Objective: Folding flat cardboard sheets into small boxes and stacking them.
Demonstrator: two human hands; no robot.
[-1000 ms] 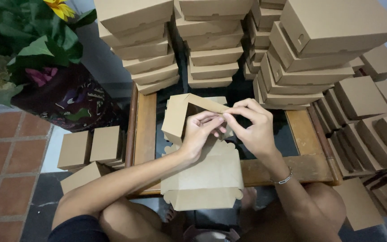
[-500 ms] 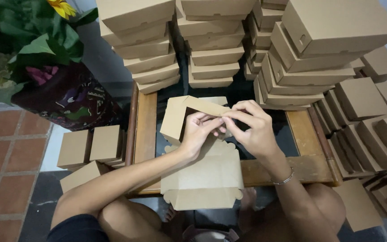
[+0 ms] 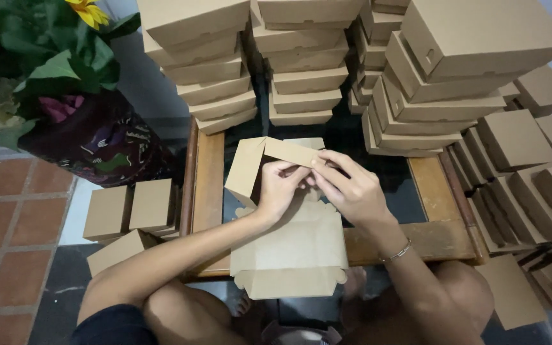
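Unfolded brown cardboard box (image 3: 289, 246) lies over near edge of wooden table (image 3: 207, 185), lid part hanging toward your knees, far walls half raised. Your left hand (image 3: 280, 187) pinches folded wall flap from inside, fingers curled together. Your right hand (image 3: 351, 185) pinches same strip at its top edge, thumb and forefinger pressed on card, other fingers loosely bent. Hands almost touching. Stacks of finished boxes (image 3: 301, 64) behind and right. Three small boxes (image 3: 129, 207) on floor left. Flower pot (image 3: 91, 137) far left.
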